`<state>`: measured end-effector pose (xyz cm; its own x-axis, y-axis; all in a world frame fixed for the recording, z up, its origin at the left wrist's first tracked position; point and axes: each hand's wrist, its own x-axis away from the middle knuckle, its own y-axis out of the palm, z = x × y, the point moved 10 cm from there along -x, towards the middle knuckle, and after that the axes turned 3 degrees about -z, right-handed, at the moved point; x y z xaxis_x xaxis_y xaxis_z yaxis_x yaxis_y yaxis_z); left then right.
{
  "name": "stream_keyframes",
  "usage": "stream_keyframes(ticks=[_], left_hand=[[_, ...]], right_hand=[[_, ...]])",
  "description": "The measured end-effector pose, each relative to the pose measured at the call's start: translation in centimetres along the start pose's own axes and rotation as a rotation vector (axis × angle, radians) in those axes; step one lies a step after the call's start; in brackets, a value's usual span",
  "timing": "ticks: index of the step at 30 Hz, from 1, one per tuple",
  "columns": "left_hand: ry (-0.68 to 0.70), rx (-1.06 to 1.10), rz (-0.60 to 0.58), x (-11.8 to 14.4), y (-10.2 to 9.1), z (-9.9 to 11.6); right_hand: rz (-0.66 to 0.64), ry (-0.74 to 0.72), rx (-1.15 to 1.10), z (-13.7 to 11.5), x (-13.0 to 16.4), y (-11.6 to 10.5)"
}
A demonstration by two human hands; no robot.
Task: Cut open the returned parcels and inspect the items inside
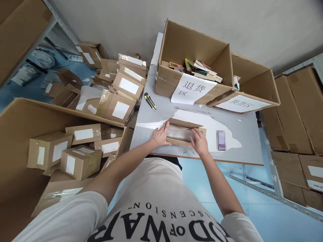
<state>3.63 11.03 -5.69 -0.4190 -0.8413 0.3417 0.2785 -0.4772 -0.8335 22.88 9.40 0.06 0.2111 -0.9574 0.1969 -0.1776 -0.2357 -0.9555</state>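
While an open, narrow brown cardboard box point(179, 143) with translucent wrapping point(179, 133) inside lies at frame centre, the left hand point(160, 135) is spread wide against its left end; the right hand point(200, 141), fingers curled, touches its right end, though whether it grips I cannot tell. On the grey tabletop point(248, 134), a yellow-and-black utility knife point(150, 102) lies upper left of centre.
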Motion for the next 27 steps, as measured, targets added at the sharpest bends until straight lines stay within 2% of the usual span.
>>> stream_keyframes(ticks=[3, 6, 10, 14, 18, 23, 25, 27], left_hand=[[0.001, 0.010, 0.012, 0.0, 0.0, 0.0], [0.001, 0.022, 0.029, 0.1, -0.1, 0.0], [-0.017, 0.040, 0.014, 0.3, -0.1, -0.1], [-0.037, 0.065, 0.000, 0.2, -0.3, -0.2], [-0.035, 0.064, -0.007, 0.1, -0.3, -0.2], [-0.038, 0.052, -0.003, 0.2, -0.1, -0.5], [-0.040, 0.045, -0.009, 0.1, -0.1, -0.5], [-0.038, 0.039, -0.019, 0.1, -0.1, -0.5]], right_hand=[[-0.299, -0.129, -0.041, -2.6, -2.8, 2.6], [-0.581, -0.078, -0.010, -2.4, -5.1, 6.5], [-0.781, -0.033, 0.011, -1.2, -6.6, 9.5], [-0.928, 0.009, 0.005, -0.2, -6.4, 10.5], [-0.999, 0.008, 0.017, 0.1, -5.6, 10.7], [-0.925, -0.052, 0.111, -0.2, -5.4, 10.2], [-0.890, 0.020, 0.155, 0.1, -5.3, 9.9], [-0.882, 0.174, 0.204, 0.9, -5.1, 9.7]])
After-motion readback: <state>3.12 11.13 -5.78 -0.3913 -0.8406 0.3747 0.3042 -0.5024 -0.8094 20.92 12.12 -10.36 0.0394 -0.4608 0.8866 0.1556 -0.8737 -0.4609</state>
